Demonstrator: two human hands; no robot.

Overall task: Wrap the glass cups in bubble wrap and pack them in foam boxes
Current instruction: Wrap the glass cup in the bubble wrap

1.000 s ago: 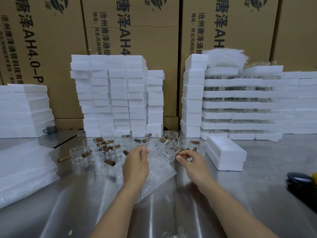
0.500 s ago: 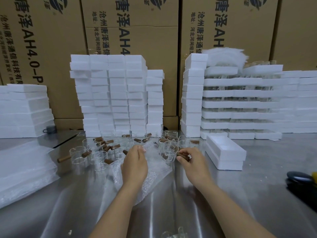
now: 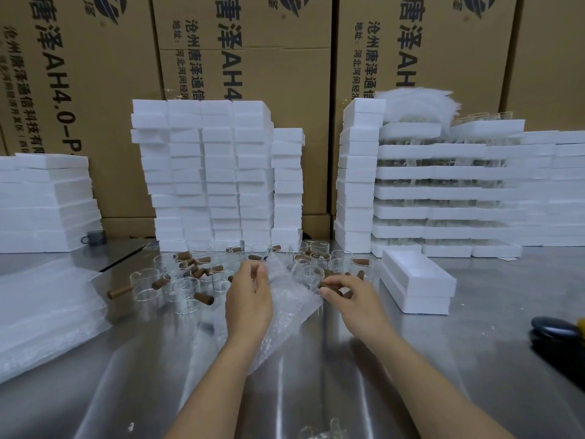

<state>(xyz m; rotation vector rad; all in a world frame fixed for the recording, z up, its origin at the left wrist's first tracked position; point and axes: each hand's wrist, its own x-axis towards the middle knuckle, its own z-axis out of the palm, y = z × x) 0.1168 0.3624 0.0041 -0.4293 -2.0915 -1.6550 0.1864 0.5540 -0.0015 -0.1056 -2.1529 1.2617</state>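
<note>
My left hand pinches the bubble wrap and my right hand grips the glass cup by its wooden handle, so I should roll this 1 cup snugly, sheet taut.

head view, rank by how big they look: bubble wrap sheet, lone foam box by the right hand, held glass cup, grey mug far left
1. bubble wrap sheet and foam box: look alike, sheet partly hidden by the left hand, so unranked.
2. glass cup.
3. grey mug, though it sits farther back.
</note>
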